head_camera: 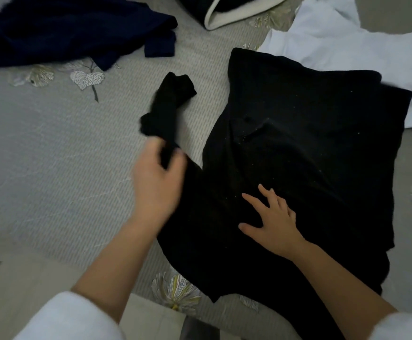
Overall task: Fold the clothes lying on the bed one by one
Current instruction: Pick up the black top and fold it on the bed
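Note:
A black shirt lies spread on the grey bed sheet, its body partly folded over itself. My left hand grips the shirt's left sleeve, which sticks up and away to the left of the body, blurred by motion. My right hand lies flat on the lower middle of the shirt, fingers spread and straight, pressing the cloth down.
A dark navy garment is heaped at the top left. A black piece with a white lining lies at the top centre, and a white garment at the top right, partly under the black shirt. The sheet's leaf print shows near the front edge.

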